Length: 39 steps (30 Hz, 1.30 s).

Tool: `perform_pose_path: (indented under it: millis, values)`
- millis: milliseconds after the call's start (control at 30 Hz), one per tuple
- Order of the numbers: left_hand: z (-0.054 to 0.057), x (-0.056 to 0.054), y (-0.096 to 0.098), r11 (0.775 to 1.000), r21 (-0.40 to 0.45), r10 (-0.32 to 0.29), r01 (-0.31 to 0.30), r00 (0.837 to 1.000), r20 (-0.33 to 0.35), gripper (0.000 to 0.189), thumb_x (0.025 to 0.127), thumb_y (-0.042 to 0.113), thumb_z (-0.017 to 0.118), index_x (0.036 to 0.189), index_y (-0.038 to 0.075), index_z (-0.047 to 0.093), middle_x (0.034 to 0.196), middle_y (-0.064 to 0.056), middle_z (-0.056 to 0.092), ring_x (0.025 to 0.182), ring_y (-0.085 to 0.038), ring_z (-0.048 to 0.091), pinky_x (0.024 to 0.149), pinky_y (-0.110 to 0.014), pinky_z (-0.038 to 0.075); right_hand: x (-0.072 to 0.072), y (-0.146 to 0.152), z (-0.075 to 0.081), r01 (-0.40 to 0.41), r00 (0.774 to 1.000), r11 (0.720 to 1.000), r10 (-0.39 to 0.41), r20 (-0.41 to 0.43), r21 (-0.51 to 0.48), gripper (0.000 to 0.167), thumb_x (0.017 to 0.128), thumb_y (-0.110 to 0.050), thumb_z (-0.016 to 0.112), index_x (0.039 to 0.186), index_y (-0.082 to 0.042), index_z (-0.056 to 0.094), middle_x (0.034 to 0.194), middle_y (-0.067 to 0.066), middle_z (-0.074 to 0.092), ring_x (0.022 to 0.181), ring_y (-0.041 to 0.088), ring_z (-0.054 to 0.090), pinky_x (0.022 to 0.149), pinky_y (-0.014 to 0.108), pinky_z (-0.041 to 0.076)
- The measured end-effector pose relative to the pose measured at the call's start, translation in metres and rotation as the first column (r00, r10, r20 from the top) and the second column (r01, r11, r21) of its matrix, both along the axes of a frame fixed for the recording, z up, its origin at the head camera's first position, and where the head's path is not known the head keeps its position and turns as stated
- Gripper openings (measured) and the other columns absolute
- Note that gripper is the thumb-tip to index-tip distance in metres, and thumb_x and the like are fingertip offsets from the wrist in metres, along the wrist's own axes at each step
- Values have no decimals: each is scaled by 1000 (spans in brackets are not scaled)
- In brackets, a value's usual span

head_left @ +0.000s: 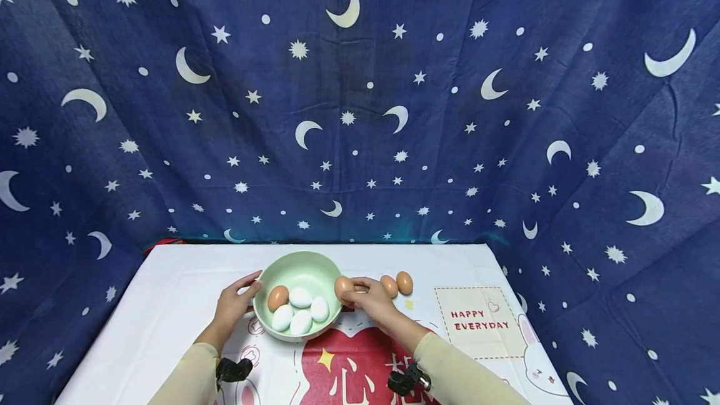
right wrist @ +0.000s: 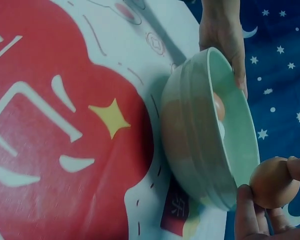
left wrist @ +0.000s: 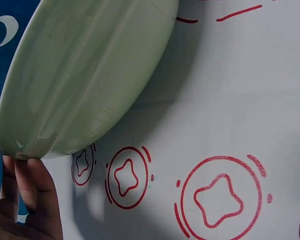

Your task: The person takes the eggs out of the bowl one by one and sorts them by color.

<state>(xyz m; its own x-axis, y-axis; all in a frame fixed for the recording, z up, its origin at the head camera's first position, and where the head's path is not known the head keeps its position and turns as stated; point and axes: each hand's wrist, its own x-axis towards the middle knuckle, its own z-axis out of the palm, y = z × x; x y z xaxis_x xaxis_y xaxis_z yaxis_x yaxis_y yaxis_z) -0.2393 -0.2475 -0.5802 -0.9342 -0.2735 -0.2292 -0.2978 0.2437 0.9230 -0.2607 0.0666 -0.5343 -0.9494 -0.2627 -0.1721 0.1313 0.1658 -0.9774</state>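
A pale green bowl (head_left: 306,265) stands on the table holding one brown egg (head_left: 278,298) and several white eggs (head_left: 300,322). At its left side my left hand (head_left: 229,306) grips the rim, thumb on the edge; the left wrist view shows fingers (left wrist: 36,187) against the bowl's outer wall (left wrist: 85,75). My right hand (head_left: 372,297) pinches another brown egg (head_left: 342,287) between thumb and fingertips at the bowl's right rim. From the right wrist view, this egg (right wrist: 274,183) is right beside the rim. Just beyond the right hand, two brown eggs (head_left: 404,282) lie on the cloth.
A white tablecloth (head_left: 169,305) with red print, including a large red heart shape (head_left: 360,367), covers the table. Dark blue curtain fabric (head_left: 360,111) with moons and stars hangs behind the table and along both sides.
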Motion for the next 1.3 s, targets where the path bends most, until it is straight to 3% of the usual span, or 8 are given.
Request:
perform_pose_path:
  millis: [300,767,900,1133,1300]
  values:
    - [3,1,0,1000,0,-12,12,1000,-7,49,101,29,58,144,8,49,138,-24,46,109,-26,60,72,-22,60,-1,28,7,51,998,995,-47,-38,87,48,85,-12,74,124,10,59,110,18,66,88,14,68,77,32,62]
    - [2,0,1,1000,-2,-11,11,1000,-3,49,101,30,56,145,9,49,138,-22,46,113,-29,58,73,-22,60,-20,83,12,206,978,975,-208,17,78,44,88,-14,72,125,8,60,115,19,66,92,18,69,80,32,61]
    - [4,1,0,1000,-3,-16,16,1000,-11,49,101,30,56,145,8,49,137,-24,46,113,-29,58,73,-23,60,-29,98,19,215,976,971,-216,-6,102,46,91,-18,69,129,6,58,121,20,64,96,17,68,86,35,60]
    - [4,1,-1,1000,-7,-15,15,1000,-8,48,101,27,56,144,8,49,137,-24,47,102,-19,61,71,-21,60,-52,123,25,254,967,961,-255,-6,105,48,92,-18,69,131,5,56,112,16,68,89,10,66,89,35,59]
    - [3,1,0,1000,-3,-14,14,1000,1,48,101,29,56,145,9,49,138,-23,46,110,-26,59,73,-22,60,-67,138,21,307,949,945,-313,36,114,51,91,-19,69,133,5,54,113,16,65,86,7,64,84,27,60]
